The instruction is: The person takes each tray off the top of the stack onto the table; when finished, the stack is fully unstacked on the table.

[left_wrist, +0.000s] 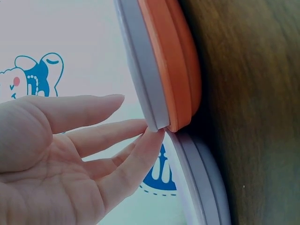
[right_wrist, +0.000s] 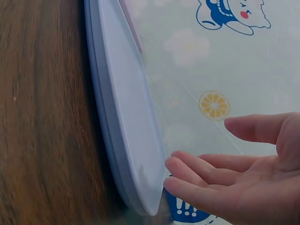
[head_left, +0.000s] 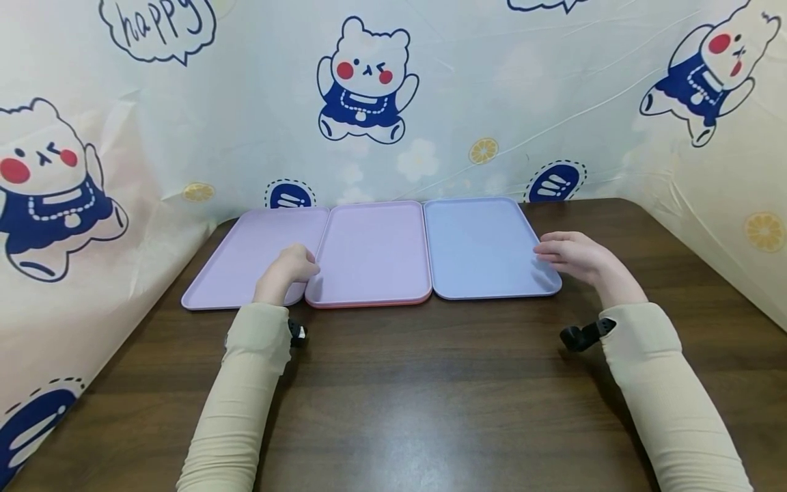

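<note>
Three rectangular trays lie side by side across the table: a lilac tray (head_left: 246,249) at left, a pinkish-lilac tray (head_left: 376,249) in the middle and a light blue tray (head_left: 479,246) at right. Under the middle one an orange tray (left_wrist: 176,70) shows in the left wrist view. My left hand (head_left: 287,268) is over the seam between the left and middle trays, its fingertips right at their rims, thumb apart. At the blue tray's right edge is my right hand (head_left: 574,256), fingers loosely extended and thumb raised, fingertips close by the rim (right_wrist: 152,154). Neither hand grips anything.
The dark wood table (head_left: 406,396) extends in front of the trays and to the right. A printed cloth (head_left: 461,89) with bears and orange slices hangs behind and along both sides. Each wrist wears a black camera mount (head_left: 587,335).
</note>
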The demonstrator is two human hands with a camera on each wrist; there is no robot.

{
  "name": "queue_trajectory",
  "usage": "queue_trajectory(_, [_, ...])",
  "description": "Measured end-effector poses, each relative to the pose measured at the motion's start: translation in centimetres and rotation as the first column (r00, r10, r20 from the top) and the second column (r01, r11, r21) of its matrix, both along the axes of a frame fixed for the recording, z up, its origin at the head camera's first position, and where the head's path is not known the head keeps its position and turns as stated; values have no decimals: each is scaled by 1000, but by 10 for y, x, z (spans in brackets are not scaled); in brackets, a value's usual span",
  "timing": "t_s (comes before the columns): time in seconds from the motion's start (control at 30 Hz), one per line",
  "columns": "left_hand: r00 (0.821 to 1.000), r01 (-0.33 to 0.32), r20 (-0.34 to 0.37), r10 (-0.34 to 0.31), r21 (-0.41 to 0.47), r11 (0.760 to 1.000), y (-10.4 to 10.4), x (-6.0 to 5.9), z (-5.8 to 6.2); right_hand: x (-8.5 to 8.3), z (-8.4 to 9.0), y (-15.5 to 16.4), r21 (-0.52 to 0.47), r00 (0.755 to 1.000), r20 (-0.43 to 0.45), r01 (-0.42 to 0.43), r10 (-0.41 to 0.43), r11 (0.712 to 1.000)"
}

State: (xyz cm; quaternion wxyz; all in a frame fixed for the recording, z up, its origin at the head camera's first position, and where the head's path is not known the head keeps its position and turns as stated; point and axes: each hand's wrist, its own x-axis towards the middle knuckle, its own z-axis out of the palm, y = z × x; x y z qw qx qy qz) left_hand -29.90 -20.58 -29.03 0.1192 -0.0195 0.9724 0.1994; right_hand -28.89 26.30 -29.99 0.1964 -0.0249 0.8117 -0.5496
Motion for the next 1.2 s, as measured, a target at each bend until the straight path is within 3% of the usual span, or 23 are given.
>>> queue_trajectory(0.3, [1000,5,3,-5,6,1000,-10,-16,-12,0,0,-14,-11,1000,1,-17,17,1000])
queue_trajectory(0.57, [1000,2,12,-2,6,1000,-3,-1,-1,-2,0,-38,-23,1000,-6,-30,30,999])
queue_trajectory(1.2, [1000,2,10,-2,28,1000,-3,0,0,-8,1,-70,-49,999,6,-38,39,998])
